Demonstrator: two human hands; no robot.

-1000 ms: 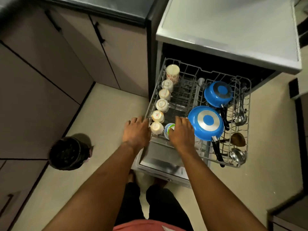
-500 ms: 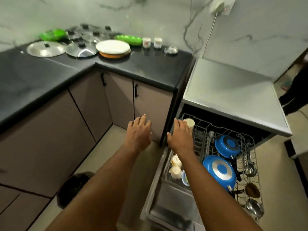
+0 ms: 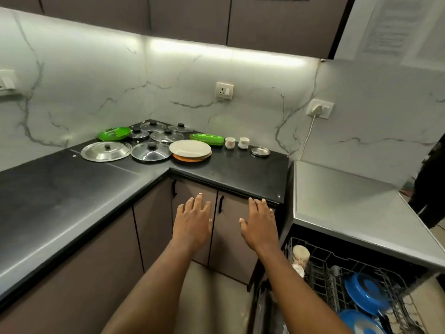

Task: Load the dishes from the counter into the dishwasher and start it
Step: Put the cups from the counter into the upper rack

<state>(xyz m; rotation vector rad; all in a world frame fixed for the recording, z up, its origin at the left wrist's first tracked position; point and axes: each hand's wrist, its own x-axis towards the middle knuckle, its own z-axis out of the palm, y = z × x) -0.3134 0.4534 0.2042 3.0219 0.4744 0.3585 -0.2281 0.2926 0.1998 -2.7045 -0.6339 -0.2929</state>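
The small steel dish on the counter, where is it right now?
In the head view the small steel dish lies at the right end of the black counter, just right of the two white cups, near the dishwasher.

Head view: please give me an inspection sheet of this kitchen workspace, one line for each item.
Surface: black L-shaped counter, bare near the person.
Job's things: six steel lids, two green trays, stacked plates, two small cups, steel dish in the corner; dishwasher rack pulled out, holding cups and blue pans.
Clutter: nothing seen.
Grippers: left hand and right hand empty, fingers spread, before the cabinet doors.
Cables: white cord plugged into wall socket.
Surroundings: marble backsplash, upper cabinets.
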